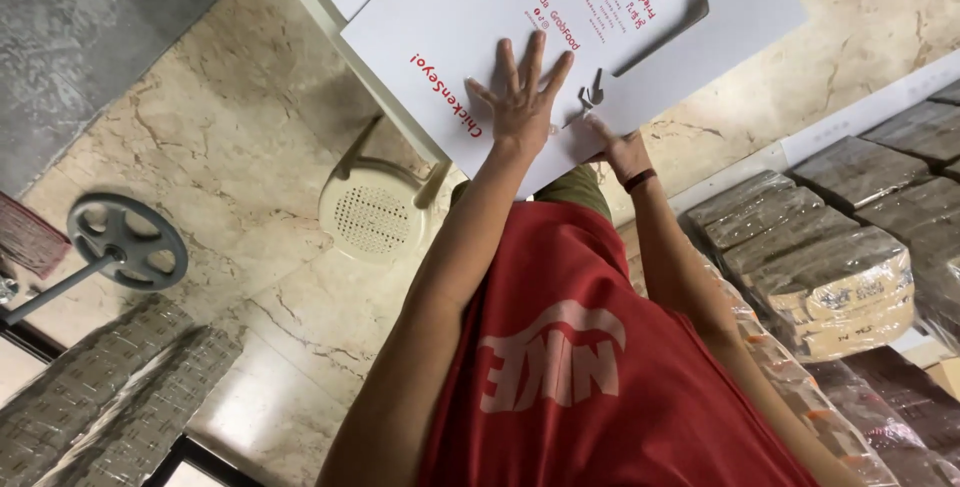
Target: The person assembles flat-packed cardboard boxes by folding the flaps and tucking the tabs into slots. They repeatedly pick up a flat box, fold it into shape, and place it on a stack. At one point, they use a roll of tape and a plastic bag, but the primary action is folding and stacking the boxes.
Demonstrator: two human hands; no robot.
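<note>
Pressing flat with fingers spread wide, the left hand lies palm-down on the large white printed cardboard sheet with red lettering that fills the upper centre of the frame. Just to its right, the right hand, a dark band at its wrist, is closed around a small grey metal tool touching the sheet. A cream perforated plastic stool stands below the sheet, left of centre.
</note>
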